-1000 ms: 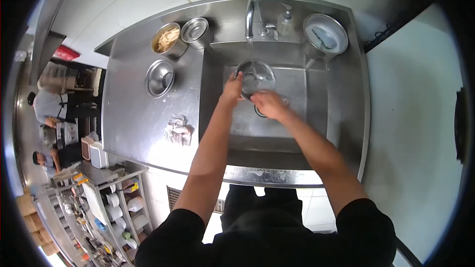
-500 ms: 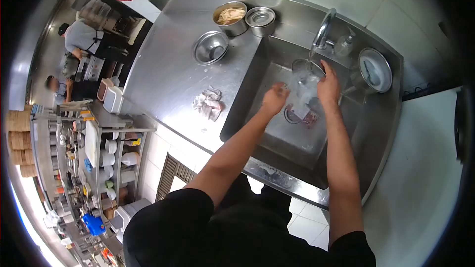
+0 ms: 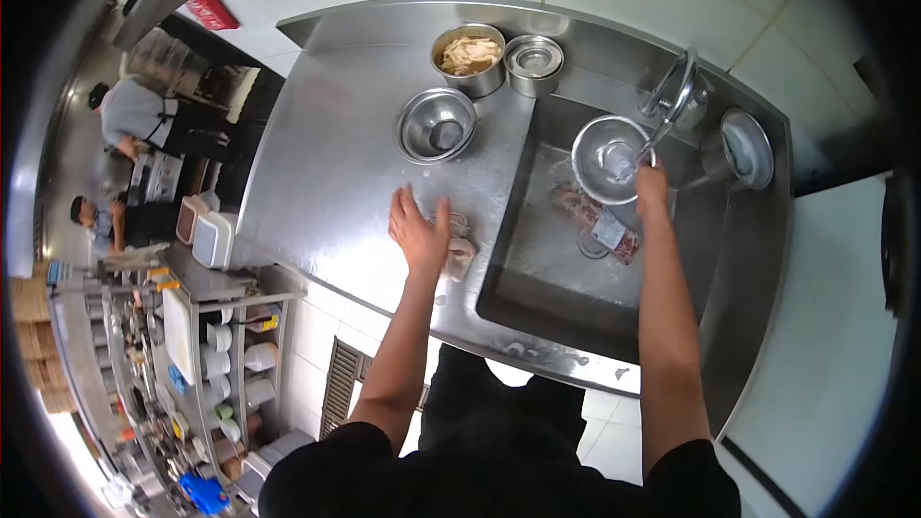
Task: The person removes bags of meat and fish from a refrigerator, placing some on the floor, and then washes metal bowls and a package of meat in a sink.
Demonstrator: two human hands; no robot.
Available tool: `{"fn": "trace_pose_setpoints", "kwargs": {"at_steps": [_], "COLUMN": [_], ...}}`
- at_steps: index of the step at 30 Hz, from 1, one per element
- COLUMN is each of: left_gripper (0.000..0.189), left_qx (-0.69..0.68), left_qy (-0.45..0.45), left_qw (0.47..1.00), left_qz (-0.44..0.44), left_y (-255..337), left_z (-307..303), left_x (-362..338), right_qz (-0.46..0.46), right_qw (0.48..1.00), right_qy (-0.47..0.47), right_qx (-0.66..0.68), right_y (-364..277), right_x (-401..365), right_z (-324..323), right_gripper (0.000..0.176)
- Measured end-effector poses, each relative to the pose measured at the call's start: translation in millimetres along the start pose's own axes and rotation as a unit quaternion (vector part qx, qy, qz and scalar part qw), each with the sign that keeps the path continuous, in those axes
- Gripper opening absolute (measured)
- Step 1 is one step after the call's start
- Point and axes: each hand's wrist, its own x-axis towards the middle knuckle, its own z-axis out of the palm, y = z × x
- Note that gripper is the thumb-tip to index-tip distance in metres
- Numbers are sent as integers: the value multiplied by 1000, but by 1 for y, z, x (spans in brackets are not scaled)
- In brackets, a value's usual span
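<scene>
My right hand [image 3: 651, 187] grips the right rim of a metal bowl [image 3: 587, 161], which faces up under the faucet [image 3: 679, 101] with water in it. Over the counter left of the sink, my left hand [image 3: 418, 235] has its fingers stretched and spread, its thumb side overlapping a crumpled cloth [image 3: 461, 261]. In the sink [image 3: 537, 278], below the bowl, lies a wrapped pack of reddish meat [image 3: 610, 230] with a pale label, partly over the drain.
A second metal bowl [image 3: 408, 125] sits on the counter. Behind it stand a pot of pale strips [image 3: 470, 58] and a lidded metal container [image 3: 534, 62]. Another bowl [image 3: 746, 149] rests at the sink's right. Two people [image 3: 144, 120] work far left, beyond shelving [image 3: 206, 297].
My left hand has left the sink and moved left to the cloth on the counter. The bowl in my right hand, tilted before, now faces up under the faucet.
</scene>
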Motion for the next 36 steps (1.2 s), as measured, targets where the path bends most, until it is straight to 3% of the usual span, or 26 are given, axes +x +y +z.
{"fn": "trace_pose_setpoints", "kwargs": {"at_steps": [3, 4, 7, 11, 12, 15, 18, 21, 24, 26, 30, 36], "left_gripper": [88, 89, 74, 51, 46, 37, 40, 44, 51, 55, 55, 44], "left_qx": [-174, -206, -166, -271, -301, -358, -372, -404, -452, -469, -486, -497], "left_qy": [-1, -10, -173, -276, -295, -324, -361, -412, -467, -511, -466, -438], "left_qw": [978, 969, 959, 910, 895, 867, 832, 779, 703, 646, 659, 668], "left_qz": [-119, -137, -149, -147, -145, -121, -199, -245, -288, -318, -336, -339], "left_y": [-14, -20, -26, -42, -52, -68, -68, -68, -62, -47, -42, -43], "left_z": [11, 18, 26, 24, 27, 24, 7, 1, -2, -16, -27, -2], "left_x": [89, 112, 162, 192, 191, 180, 170, 164, 159, 157, 151, 161], "right_qz": [-159, -209, -173, -20, -21, 233, 172, 160, 66, -4, -154, -208], "right_qw": [968, 938, 946, 990, 986, 921, 865, 914, 970, 979, 953, 964], "right_qy": [78, 40, 57, 138, 129, 194, 184, 180, 148, 175, 257, 166], "right_qx": [-178, -272, -268, -1, 104, 245, 435, 326, 181, 100, -34, 18], "right_y": [19, 27, 23, -15, 21, -4, -1, -16, -1, 1, -5, -51], "right_x": [-22, -35, -100, -164, -150, -149, -128, -125, -122, -132, -147, -155], "right_z": [5, 3, 18, 45, 47, 49, 43, 35, 47, 58, 85, 137], "right_gripper": [42, 42, 42, 37, 42, 51, 57, 58, 57, 55, 52, 49]}}
